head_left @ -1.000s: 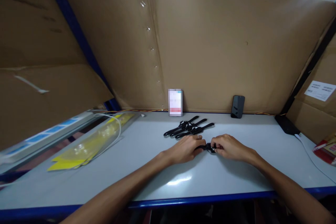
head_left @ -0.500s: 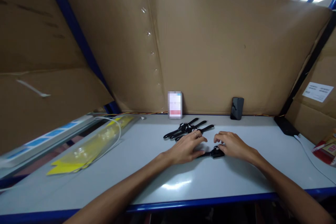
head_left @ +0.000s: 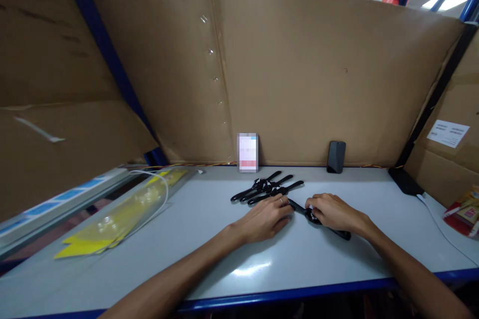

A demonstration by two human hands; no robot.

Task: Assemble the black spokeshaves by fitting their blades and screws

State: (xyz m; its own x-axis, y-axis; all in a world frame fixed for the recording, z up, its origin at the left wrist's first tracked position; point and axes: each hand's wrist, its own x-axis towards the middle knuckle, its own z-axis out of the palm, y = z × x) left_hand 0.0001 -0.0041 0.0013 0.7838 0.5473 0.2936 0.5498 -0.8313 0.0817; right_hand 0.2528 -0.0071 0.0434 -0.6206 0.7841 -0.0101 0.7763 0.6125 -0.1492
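A black wristwatch (head_left: 311, 217) lies slantwise on the table, its strap stretched out flat from upper left to lower right. My left hand (head_left: 266, 217), with a ring on one finger, has its fingers curled at the upper-left end of the strap. At the watch's case, my right hand (head_left: 333, 212) pinches with thumb and fingers and covers part of it. The lower strap sticks out beneath that hand. Three similar black wristwatches (head_left: 266, 187) rest side by side just behind my left hand, straps laid out straight.
A lit phone (head_left: 247, 153) and a dark phone (head_left: 336, 157) lean on the cardboard wall (head_left: 292, 70). To the left are a clear-and-yellow plastic bag (head_left: 123, 214) and a power strip (head_left: 63, 199). A black box (head_left: 406, 181) with a white cable and a red packet (head_left: 464, 214) are right.
The watch between my hands has turned, and its strap now slopes down to the right, with its lower end showing under my right hand. My left fingers have curled in more.
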